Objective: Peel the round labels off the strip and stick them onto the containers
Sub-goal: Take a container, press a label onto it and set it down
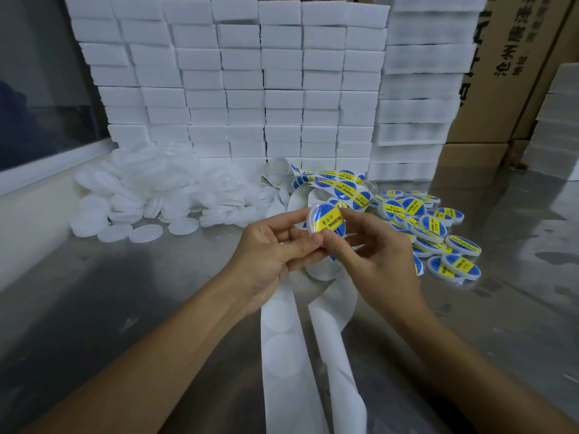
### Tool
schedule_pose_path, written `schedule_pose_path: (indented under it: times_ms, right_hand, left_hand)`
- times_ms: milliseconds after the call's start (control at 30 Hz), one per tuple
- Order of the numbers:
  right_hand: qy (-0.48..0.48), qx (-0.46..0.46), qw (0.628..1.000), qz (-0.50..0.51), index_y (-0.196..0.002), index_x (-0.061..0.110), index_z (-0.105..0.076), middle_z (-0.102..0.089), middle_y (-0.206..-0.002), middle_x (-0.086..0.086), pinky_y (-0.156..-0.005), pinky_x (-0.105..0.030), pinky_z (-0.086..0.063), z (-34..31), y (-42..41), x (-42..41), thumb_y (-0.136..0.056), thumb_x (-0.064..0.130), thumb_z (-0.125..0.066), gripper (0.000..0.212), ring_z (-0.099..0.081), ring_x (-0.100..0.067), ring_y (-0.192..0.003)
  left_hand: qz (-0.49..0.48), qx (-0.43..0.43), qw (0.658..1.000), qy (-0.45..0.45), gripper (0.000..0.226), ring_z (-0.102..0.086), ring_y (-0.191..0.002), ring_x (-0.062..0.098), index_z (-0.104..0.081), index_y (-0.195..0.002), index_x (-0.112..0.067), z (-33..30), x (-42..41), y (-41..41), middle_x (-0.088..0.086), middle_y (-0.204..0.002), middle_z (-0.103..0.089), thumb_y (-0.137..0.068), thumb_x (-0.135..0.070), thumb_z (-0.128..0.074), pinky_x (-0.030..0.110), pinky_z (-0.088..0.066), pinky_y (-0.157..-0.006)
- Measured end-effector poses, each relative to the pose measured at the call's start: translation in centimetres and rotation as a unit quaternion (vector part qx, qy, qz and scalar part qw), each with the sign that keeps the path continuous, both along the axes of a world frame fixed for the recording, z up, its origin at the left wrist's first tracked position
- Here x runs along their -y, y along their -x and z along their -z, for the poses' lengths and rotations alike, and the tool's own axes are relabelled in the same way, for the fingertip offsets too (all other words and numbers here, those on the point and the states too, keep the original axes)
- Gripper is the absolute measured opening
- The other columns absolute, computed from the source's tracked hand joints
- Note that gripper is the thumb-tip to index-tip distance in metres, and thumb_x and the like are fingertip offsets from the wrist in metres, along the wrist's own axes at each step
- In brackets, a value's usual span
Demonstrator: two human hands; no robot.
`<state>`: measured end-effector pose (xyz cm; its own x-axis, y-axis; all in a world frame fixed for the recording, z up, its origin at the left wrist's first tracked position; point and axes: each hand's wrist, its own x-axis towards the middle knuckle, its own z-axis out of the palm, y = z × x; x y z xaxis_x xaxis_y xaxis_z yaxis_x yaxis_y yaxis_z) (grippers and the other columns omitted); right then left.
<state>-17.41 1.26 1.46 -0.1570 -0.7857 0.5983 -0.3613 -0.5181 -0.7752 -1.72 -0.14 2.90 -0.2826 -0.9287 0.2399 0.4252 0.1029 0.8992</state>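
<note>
At the bottom centre of the frame two lengths of spent white backing strip (283, 346) run up the steel table (94, 308), faint round outlines showing where labels once sat. Bare metal lies open on both sides of the strip, wide at lower left and lower right.

At mid-frame both hands meet over the strip. The left hand (269, 255) curls its fingers round a small round white container (324, 221), thumb along its near edge. The right hand (376, 255) pinches the same container from the right, forefinger on its upper rim and thumb at its lower edge. The container is tilted toward the camera; its face carries a round label, blue with a yellow band reading SOLDERING PASTE.

Just right of the hands, a heap of labelled containers (438, 233) spreads toward the right edge of the table. Behind the hands, the unpeeled strip of labels (332, 183) coils loosely at centre. To the left, a pile of plain white containers (150, 195) reaches the pale ledge at the frame's left.

Farther back, a wall of stacked white blocks (244, 83) closes off the table across the upper frame. Cardboard boxes (507, 73) stand at upper right.
</note>
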Motion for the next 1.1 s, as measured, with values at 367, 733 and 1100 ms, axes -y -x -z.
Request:
schedule_pose_path:
  times_ms: [367, 733, 1100]
  right_hand:
    - [0.003, 0.062, 0.998, -0.023, -0.086, 0.013, -0.072, -0.072, -0.074, -0.002, -0.062, -0.029, -0.058, -0.2, 0.4, 0.4, -0.082, 0.026, -0.075, 0.014, -0.067, -0.01, -0.061]
    - [-0.023, 0.082, 0.996, -0.021, -0.076, 0.002, -0.066, -0.069, -0.059, 0.003, -0.048, -0.019, -0.047, 0.0, 1.0, 1.0, -0.086, 0.026, -0.07, 0.027, -0.06, -0.004, -0.047]
    - [-0.065, 0.053, 0.996, -0.009, -0.069, -0.004, -0.049, -0.062, -0.05, -0.013, -0.044, -0.035, -0.049, -0.6, 1.4, 0.8, -0.084, 0.043, -0.065, 0.052, -0.059, -0.019, -0.039]
  left_hand:
    - [0.012, 0.02, 1.0, -0.003, 0.032, -0.073, -0.081, 0.023, -0.078, -0.095, -0.02, 0.0, -0.2, 0.1, 0.011, -0.08, -0.074, -0.065, -0.009, -0.074, 0.027, -0.059, -0.068]
    - [0.017, 0.063, 0.997, 0.03, 0.04, -0.073, -0.085, 0.02, -0.069, -0.109, -0.014, 0.4, -0.5, 0.8, 0.004, -0.081, -0.075, -0.07, -0.012, -0.071, 0.027, -0.059, -0.071]
    - [-0.011, 0.102, 0.994, 0.033, 0.036, -0.071, -0.089, 0.026, -0.061, -0.125, -0.001, 0.5, -0.7, 1.1, 0.019, -0.099, -0.069, -0.09, 0.004, -0.056, 0.03, -0.059, -0.07]
